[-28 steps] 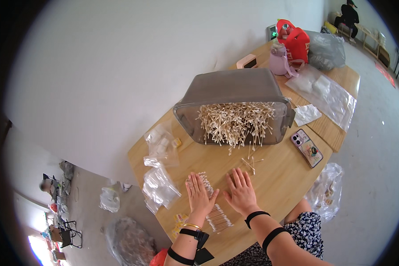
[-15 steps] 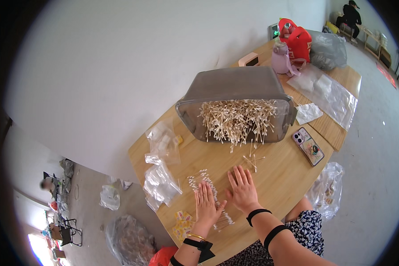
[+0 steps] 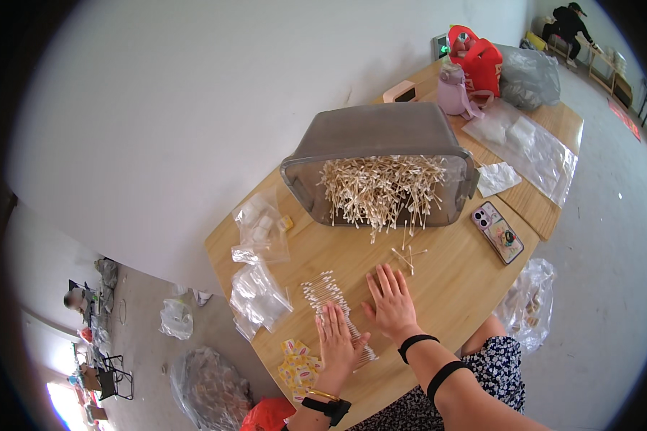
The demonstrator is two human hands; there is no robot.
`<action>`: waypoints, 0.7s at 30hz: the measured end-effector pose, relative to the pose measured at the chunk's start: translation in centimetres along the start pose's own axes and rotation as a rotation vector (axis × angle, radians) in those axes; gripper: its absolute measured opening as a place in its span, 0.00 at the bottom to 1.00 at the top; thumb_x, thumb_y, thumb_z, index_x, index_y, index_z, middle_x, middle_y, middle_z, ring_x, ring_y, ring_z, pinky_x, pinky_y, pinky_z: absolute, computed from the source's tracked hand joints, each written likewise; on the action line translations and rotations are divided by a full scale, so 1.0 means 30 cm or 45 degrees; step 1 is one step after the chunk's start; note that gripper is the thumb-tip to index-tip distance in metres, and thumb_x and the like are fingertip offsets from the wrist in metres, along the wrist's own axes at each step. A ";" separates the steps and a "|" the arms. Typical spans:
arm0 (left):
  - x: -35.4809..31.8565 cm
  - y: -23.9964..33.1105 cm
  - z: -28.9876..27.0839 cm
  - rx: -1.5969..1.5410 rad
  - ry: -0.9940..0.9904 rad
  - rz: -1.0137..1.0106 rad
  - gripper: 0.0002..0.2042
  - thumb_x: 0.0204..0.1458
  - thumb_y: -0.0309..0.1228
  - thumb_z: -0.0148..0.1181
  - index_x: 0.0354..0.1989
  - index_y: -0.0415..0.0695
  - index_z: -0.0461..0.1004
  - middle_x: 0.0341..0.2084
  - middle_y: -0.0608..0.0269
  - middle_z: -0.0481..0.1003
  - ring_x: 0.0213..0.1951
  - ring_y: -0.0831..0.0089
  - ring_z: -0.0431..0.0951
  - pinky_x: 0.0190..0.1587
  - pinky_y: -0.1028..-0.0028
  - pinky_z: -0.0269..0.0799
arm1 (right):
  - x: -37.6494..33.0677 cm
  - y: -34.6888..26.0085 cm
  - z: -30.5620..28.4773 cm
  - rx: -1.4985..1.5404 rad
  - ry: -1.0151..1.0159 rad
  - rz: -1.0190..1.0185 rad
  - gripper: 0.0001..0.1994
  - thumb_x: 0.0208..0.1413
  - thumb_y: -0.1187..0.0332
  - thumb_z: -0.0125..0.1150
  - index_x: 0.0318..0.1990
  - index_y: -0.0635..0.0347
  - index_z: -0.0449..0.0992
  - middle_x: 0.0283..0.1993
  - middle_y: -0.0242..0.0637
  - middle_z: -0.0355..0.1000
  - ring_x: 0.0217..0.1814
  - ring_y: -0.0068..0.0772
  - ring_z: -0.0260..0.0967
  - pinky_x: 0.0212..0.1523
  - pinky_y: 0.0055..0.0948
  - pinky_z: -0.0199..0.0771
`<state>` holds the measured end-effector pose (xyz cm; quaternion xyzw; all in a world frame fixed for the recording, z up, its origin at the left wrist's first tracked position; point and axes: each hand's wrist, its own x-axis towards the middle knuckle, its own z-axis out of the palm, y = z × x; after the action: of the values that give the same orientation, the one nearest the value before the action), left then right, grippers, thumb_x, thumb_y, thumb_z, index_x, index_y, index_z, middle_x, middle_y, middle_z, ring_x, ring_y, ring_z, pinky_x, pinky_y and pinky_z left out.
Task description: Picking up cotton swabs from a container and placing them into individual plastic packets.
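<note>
So, a ladder-like row of cotton swabs (image 3: 322, 286) is lying on the wooden table (image 3: 446, 298), slanting down from upper left to lower right. My left hand (image 3: 338, 341) is palm-down over its lower stretch, fingers straight and mostly together, thumb stuck out. Can't tell how hard it's pressing, tbh. My right hand (image 3: 393, 305) is flat just right of the row, fingers slightly fanned, thumb pointing toward the swabs, nothing pinched.

A few loose swabs (image 3: 410, 260) sit crisscrossed just past those right fingertips. Behind them there's a grey bin (image 3: 381, 129) tipped on its side, with a big messy swab pile (image 3: 381, 188) at its mouth. Over left you've got clear plastic bags (image 3: 259, 298), plus yellow packets (image 3: 298, 368) beside my left wrist. Phone (image 3: 497, 233) is off right, and a lilac bottle (image 3: 451, 95) stands near a red bag (image 3: 487, 68) at the far end.
</note>
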<state>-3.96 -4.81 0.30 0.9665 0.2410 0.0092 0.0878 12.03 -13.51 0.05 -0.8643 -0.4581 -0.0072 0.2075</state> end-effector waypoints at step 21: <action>-0.260 0.039 0.035 -0.508 0.382 -0.216 0.36 0.59 0.40 0.51 0.70 0.35 0.44 0.69 0.36 0.46 0.71 0.40 0.44 0.71 0.49 0.39 | 0.001 0.006 0.020 -0.050 0.000 0.007 0.33 0.59 0.49 0.49 0.68 0.58 0.59 0.73 0.46 0.50 0.78 0.43 0.40 0.76 0.46 0.37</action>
<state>-10.24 -9.63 -0.34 0.8942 0.3251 0.1923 0.2403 12.09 -13.37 -0.56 -0.8695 -0.4555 -0.0156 0.1904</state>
